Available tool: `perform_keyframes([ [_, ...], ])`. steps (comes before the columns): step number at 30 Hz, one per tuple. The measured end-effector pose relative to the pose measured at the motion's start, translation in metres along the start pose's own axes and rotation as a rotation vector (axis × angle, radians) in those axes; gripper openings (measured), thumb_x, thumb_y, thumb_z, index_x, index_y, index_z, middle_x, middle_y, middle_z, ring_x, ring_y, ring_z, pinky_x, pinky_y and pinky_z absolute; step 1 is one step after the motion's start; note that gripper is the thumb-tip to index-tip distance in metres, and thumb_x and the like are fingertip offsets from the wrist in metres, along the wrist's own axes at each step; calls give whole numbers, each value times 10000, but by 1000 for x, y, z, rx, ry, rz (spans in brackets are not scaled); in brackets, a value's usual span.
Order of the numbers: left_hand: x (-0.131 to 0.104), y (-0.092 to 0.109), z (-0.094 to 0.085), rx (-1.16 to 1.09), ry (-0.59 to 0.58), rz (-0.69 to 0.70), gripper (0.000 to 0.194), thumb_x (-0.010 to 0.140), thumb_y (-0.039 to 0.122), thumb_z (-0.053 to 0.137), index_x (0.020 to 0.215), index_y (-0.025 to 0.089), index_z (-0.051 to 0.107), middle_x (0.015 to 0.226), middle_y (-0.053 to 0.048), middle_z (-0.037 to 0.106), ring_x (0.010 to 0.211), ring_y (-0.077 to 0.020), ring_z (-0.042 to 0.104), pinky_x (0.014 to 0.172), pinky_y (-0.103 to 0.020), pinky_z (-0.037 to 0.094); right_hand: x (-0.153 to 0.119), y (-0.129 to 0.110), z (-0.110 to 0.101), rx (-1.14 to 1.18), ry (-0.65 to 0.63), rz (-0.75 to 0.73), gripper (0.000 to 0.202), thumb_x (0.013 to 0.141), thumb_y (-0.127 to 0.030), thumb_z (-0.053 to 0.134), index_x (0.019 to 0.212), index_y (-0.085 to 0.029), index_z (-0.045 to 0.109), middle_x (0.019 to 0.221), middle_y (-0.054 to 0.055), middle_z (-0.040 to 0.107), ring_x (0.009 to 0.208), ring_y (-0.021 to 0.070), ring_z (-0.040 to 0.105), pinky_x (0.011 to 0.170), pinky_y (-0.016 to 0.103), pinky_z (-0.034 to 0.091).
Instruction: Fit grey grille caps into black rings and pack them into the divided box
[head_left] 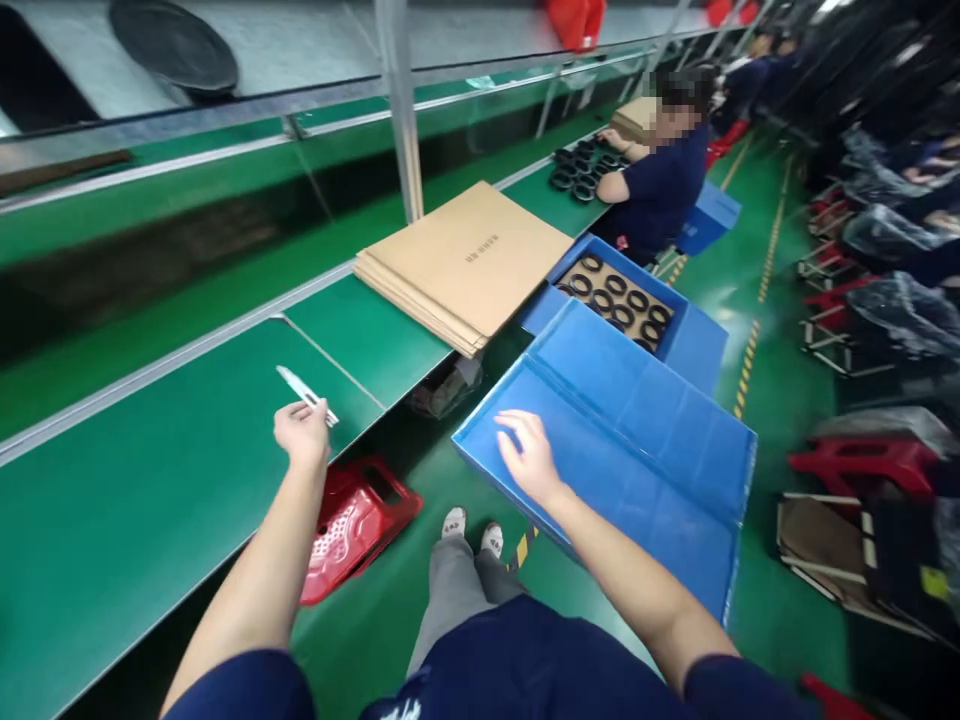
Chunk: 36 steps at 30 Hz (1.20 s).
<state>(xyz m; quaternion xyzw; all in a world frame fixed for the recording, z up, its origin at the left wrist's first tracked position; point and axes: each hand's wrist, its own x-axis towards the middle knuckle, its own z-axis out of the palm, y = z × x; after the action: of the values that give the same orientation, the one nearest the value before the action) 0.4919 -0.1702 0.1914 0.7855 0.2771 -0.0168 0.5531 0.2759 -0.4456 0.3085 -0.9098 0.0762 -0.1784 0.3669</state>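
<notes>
My left hand (301, 430) is closed on a thin whitish tool (297, 384), which looks like a cutter, above the green bench top (187, 440). My right hand (527, 455) is open, fingers apart and slightly curled, over the near left part of a closed blue box (637, 440); whether it touches the lid I cannot tell. Behind that box stands an open blue box (675, 310) with several black rings (616, 285) on a brown sheet. A stack of flat brown cardboard (465, 260) lies on the bench, left of the open box.
A red plastic stool (360, 520) is beside the bench, below my left arm. A seated person (664, 170) works at the bench farther on, near several black rings (581, 170). A metal post (399, 110) rises behind the cardboard. Wrapped items and red stools line the right.
</notes>
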Motion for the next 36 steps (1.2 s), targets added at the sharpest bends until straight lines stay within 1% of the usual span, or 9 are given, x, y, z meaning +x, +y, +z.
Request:
perform_keyframes([
  [5, -162, 35, 40, -363, -714, 329, 347, 754, 298, 818, 1013, 172, 626, 920, -36, 675, 828, -170, 667, 777, -280, 576, 41, -14, 38, 357, -163, 220, 518, 1045, -542, 480, 1397, -180, 600, 1410, 136, 622, 1286, 228, 614, 1147, 414, 492],
  [7, -210, 43, 57, -432, -853, 322, 308, 817, 371, 761, 1015, 178, 624, 970, -60, 700, 886, -191, 694, 835, -322, 592, 52, -9, 33, 498, -153, 325, 505, 1044, -578, 471, 1292, -178, 655, 1248, 116, 708, 1142, 214, 692, 1050, 385, 557],
  [9, -231, 47, 73, -431, -884, 374, 337, 878, 417, 708, 1096, 177, 616, 1052, -90, 712, 962, -216, 706, 897, -377, 596, 66, 2, 14, 425, -112, 413, 451, 1063, -535, 458, 1179, -168, 693, 1122, 104, 731, 1025, 208, 720, 954, 358, 589],
  [12, -229, 43, 88, -233, -782, 708, 397, 939, 450, 671, 1224, 177, 627, 1206, -140, 701, 1150, -272, 660, 1055, -485, 527, 93, 24, -27, -124, -106, 492, 332, 1086, -371, 465, 1232, -153, 668, 1213, 136, 683, 1083, 242, 691, 983, 374, 552],
  [14, -220, 34, 93, -22, -700, 951, 388, 970, 443, 641, 1246, 171, 654, 1297, -168, 682, 1280, -335, 588, 1149, -581, 423, 107, 37, -50, -476, -213, 513, 337, 1096, -318, 443, 1349, -144, 583, 1289, 160, 647, 1142, 271, 665, 1016, 396, 520],
  [19, -213, 6, 95, 333, -636, 1260, 421, 1006, 415, 581, 1292, 124, 683, 1418, -201, 634, 1396, -424, 483, 1200, -686, 274, 121, 58, -64, -866, -559, 425, 373, 1124, -284, 244, 1292, -187, 563, 1276, 135, 656, 1071, 260, 688, 915, 369, 531],
  [30, -210, 5, 91, 463, -543, 1347, 430, 1033, 423, 530, 1306, 139, 701, 1427, -170, 643, 1389, -376, 506, 1216, -604, 268, 144, 60, -63, -898, -690, 367, 330, 990, -141, 503, 1228, -130, 732, 1217, 195, 728, 1158, 276, 700, 982, 329, 533],
  [33, -204, 7, 86, 471, -548, 1357, 439, 1039, 427, 515, 1321, 143, 695, 1432, -166, 642, 1394, -370, 505, 1214, -595, 263, 124, 71, -94, -903, -744, 438, 304, 951, -160, 586, 1189, -117, 770, 1167, 217, 744, 1138, 285, 715, 977, 335, 550],
  [36, -198, 10, 86, 473, -558, 1357, 455, 1041, 434, 499, 1323, 133, 692, 1426, -173, 646, 1390, -371, 510, 1210, -590, 260, 77, 88, -147, -908, -784, 526, 282, 926, -142, 609, 1134, -124, 800, 1159, 222, 747, 1132, 293, 721, 972, 353, 562],
])
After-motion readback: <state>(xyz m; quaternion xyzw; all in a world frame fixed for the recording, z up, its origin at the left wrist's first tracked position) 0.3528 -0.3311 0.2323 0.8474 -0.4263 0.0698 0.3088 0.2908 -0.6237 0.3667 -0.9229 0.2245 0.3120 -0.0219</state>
